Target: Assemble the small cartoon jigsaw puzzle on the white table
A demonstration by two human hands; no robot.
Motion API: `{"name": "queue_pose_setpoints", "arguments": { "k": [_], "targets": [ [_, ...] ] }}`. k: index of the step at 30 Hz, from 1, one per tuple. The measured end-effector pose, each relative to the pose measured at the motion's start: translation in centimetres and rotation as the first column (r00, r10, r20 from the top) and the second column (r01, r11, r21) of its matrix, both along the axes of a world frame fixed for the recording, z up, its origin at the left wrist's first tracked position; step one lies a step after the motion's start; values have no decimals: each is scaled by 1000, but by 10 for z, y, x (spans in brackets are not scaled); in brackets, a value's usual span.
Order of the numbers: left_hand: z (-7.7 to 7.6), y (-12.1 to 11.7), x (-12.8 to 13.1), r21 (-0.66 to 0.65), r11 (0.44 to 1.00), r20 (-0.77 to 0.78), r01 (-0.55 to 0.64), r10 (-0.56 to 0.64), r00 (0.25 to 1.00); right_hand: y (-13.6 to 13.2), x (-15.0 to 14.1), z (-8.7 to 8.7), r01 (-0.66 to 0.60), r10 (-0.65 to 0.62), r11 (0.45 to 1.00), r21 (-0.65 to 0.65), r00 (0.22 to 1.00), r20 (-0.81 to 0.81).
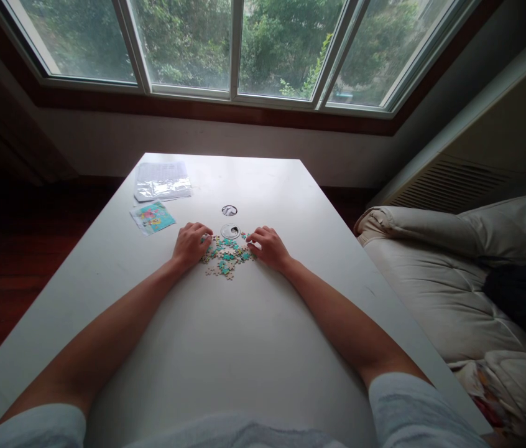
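A loose heap of small jigsaw puzzle pieces point(226, 254), some turquoise and some pale side up, lies between my two hands on the white table. At the heap's left edge rests my left hand point(191, 242), its fingers bent over the outermost pieces and apart. My right hand point(268, 246) is at the opposite edge, thumb and fingers curved with a gap between them. I see nothing held in either hand, though the undersides of the fingers are hidden. Just beyond the heap sits a round, pale-rimmed disc point(230, 231), with a smaller shiny oval-looking disc point(229, 210) farther off.
A turquoise picture card point(153, 217) lies left of my left hand. Behind it is a clear plastic packet over papers point(163, 181). The white table point(226, 348) narrows toward the window point(232, 50). A cream padded sofa point(431, 292) stands along the right side.
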State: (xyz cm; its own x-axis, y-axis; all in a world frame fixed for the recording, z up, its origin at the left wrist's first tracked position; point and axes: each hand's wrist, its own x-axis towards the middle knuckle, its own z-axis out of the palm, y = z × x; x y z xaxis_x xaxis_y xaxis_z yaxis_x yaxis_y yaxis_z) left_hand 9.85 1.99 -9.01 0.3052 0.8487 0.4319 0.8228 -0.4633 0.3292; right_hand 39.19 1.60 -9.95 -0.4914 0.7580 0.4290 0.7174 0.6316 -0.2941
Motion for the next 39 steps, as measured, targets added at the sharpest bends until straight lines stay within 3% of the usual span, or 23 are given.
{"name": "queue_pose_setpoints", "arguments": {
  "k": [10,17,22,25,27,32,39],
  "targets": [
    [7,-13,8,-23,975,-15,219,-219,976,-5,-7,3,-48,48,999,-19,999,4],
    [10,-14,-3,-49,966,-45,253,-255,966,2,5,5,123,-133,990,-63,969,-206],
    [10,-19,3,-80,946,-94,315,-322,942,4,10,7,179,-209,969,-169,962,-176],
    [9,-20,7,-85,944,-110,318,-326,939,3,9,8,195,-214,972,-132,965,-154],
    [9,-19,7,-80,947,-111,310,-317,942,0,7,10,167,-179,982,-91,973,-145],
    [8,-18,6,-67,952,-109,300,-306,946,-10,-1,15,-47,48,994,-95,999,9],
    [10,-19,7,-62,954,-85,293,-298,951,-16,-8,19,-27,36,996,-89,994,106]
  ]
}}
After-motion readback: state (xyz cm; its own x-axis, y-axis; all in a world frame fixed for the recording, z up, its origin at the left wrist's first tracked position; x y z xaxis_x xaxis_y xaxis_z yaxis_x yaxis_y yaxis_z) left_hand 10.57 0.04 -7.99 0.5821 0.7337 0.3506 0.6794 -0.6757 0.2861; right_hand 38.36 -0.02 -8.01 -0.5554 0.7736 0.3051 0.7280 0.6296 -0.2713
